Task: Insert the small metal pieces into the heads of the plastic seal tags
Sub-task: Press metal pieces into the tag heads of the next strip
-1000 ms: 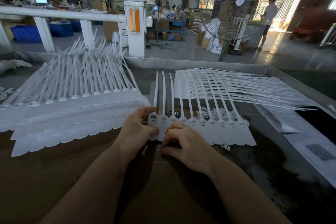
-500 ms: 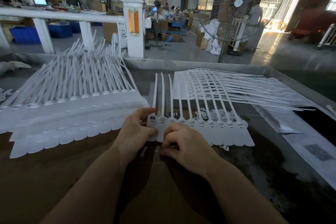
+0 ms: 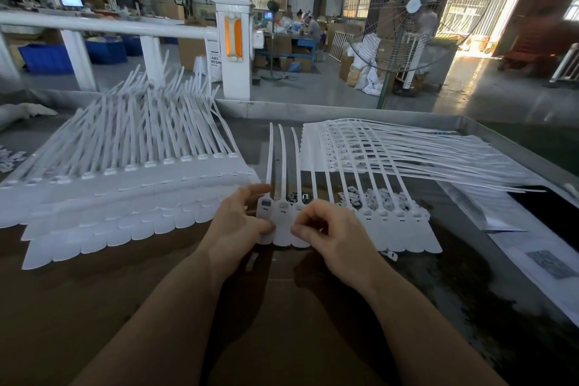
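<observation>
- Presently, the row of plastic seal tags (image 3: 360,229) lies flat across the workbench (image 3: 156,307), heads away from the person, straps running straight away from the body.
- Left hand (image 3: 239,219): thumb and fingers narrowly closed on the leftmost tag (image 3: 265,219), steadying that end of the row.
- Right hand (image 3: 326,235): fingers curled tight over the third and fourth tags; whether a metal piece sits in the pinch cannot be told.
- Loose small metal pieces (image 3: 376,197) lie heaped just beyond the tag heads, between the straps, right of the hands.
- Judgement: the right hand is nearer the heap; the next reach goes forward and rightward, over the heads.
- Further tag stacks (image 3: 119,191) lie left, well apart.
</observation>
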### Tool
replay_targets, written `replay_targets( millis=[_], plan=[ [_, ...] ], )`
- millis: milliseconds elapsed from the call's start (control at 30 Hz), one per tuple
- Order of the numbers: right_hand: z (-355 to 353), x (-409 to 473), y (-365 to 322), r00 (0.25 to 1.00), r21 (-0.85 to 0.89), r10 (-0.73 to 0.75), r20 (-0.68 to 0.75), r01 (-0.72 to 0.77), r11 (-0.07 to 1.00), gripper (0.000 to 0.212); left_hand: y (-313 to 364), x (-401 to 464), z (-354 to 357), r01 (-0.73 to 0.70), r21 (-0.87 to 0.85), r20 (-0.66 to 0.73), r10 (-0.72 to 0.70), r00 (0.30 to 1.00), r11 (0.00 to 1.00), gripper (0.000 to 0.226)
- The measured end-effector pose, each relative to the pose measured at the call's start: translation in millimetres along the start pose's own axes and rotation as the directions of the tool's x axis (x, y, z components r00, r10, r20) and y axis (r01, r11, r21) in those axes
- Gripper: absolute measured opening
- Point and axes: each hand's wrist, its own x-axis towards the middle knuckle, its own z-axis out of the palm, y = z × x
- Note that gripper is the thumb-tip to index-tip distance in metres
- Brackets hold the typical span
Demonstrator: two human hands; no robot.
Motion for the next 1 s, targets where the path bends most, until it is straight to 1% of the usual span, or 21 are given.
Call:
replay_targets(
  millis=[67, 133, 267, 333, 500, 633, 800, 1000],
  plan=[
    [-1.3, 0.6, 1.7, 0.997, 0.022, 0.009, -0.074, -0.008, 1.000, 0.018, 0.2, 0.3, 0.8, 0.001, 0.005, -0.006, -0.001, 1.000, 1.000, 0.061],
    [-1.9, 2.0, 3.0, 0.992, 0.039, 0.022, -0.126, -0.017, 0.999, 0.016, 0.5, 0.1, 1.2, 0.006, -0.026, -0.006, -0.006, 1.000, 1.000, 0.064],
    [-4.3, 8.5, 4.4, 0.985, 0.036, 0.063, -0.159, -0.058, 0.998, 0.013, 0.9, -0.7, 0.8, 0.017, -0.055, 0.011, -0.017, 1.000, 0.998, 0.067],
    [-5.5, 14.6, 2.8, 0.986, -0.009, 0.076, -0.145, -0.078, 0.997, 0.011, 1.7, -0.9, 1.1, 0.023, -0.057, 0.022, -0.021, 1.000, 0.998, 0.068],
    [-0.8, 33.0, -2.5, 0.992, -0.194, 0.104, -0.076, -0.117, 0.974, 0.008, 3.0, -0.2, 1.5, 0.032, -0.101, 0.038, -0.028, 0.999, 0.994, 0.070],
    [2.6, 42.1, -6.3, 0.992, -0.331, 0.117, -0.056, -0.129, 0.935, 0.011, 3.7, 0.3, 1.6, 0.041, -0.120, 0.047, -0.035, 0.998, 0.992, 0.071],
    [2.6, 49.3, -11.2, 0.980, -0.342, 0.195, -0.026, -0.192, 0.920, 0.012, 4.3, 0.3, 0.9, 0.047, -0.173, 0.061, -0.037, 0.997, 0.984, 0.071],
    [2.7, 53.0, -12.3, 0.971, -0.315, 0.240, 0.009, -0.225, 0.922, 0.013, 6.4, -1.9, 0.6, 0.050, -0.176, 0.076, -0.037, 0.996, 0.983, 0.070]
  ],
)
